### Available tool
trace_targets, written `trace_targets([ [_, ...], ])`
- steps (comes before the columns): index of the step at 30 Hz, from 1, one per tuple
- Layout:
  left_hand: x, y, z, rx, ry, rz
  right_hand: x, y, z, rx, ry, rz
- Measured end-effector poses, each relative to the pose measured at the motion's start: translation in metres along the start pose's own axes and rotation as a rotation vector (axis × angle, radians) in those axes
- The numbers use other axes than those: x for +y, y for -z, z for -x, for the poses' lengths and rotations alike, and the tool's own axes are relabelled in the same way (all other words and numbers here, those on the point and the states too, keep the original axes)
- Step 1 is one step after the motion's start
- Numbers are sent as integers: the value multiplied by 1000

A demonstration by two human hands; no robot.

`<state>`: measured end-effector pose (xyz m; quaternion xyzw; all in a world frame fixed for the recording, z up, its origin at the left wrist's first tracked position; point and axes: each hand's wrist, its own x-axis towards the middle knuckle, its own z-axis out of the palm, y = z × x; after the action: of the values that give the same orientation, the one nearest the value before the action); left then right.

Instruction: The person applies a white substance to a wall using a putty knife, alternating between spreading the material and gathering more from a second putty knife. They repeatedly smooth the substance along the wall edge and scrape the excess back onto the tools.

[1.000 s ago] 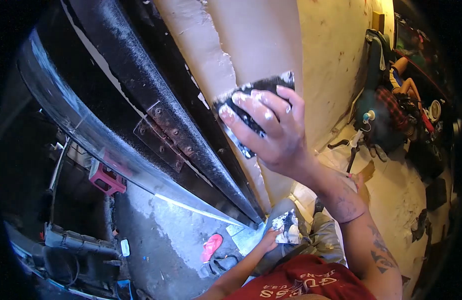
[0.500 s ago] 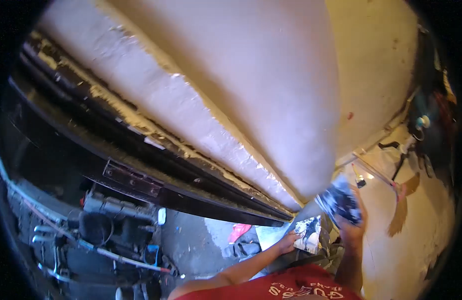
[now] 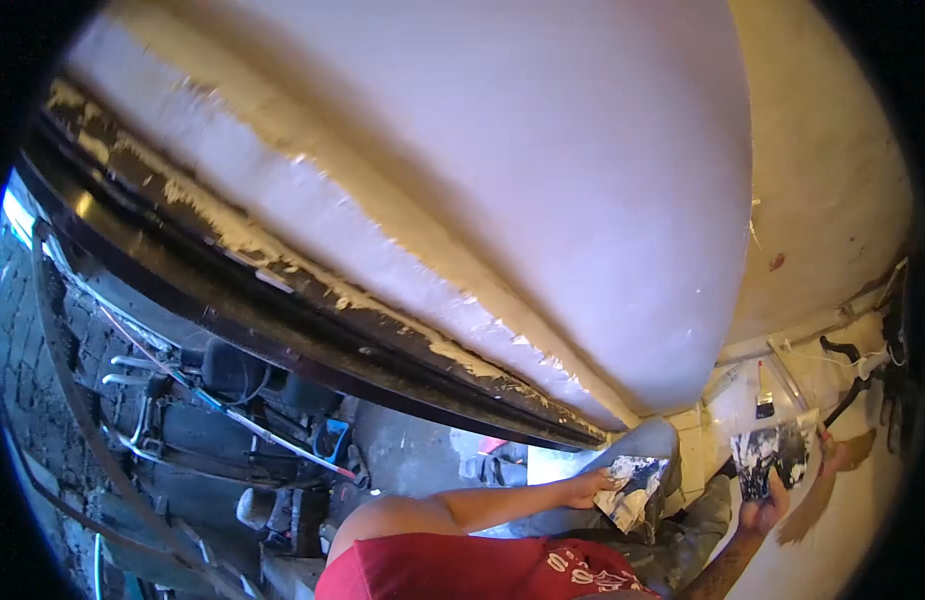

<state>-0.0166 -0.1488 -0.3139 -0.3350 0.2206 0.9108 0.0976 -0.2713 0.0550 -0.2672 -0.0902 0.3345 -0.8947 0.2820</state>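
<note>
My left hand is closed on the edge of a flat plate smeared with whitish paste, held in front of the red shirt. To its right, my right hand grips a second flat, dark plate, also streaked with white paste. The two plates are apart. Both are below the lower end of a pale plastered wall, and neither touches it.
A dark frame with rough paste along its edge runs diagonally beside the wall. Chairs and a striped pole are at lower left. At right are a small brush and brown bristles.
The view has shifted. My right hand has moved right with its plate, away from the wall's lower end, and the plate is less blurred. The left plate is turned and tilted differently.
</note>
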Motion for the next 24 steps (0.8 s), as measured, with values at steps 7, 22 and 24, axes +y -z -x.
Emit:
trace_targets([
  [7, -5, 0, 9, -18, -104, -1, -44, -201, -28, -406, 165, -195],
  [22, -19, 32, -11, -239, -213, 21, -85, -473, -17, -358, 1286, 399],
  [24, -17, 34, -11, -243, -225, 3, -79, -474, -21, -394, 1288, 384],
])
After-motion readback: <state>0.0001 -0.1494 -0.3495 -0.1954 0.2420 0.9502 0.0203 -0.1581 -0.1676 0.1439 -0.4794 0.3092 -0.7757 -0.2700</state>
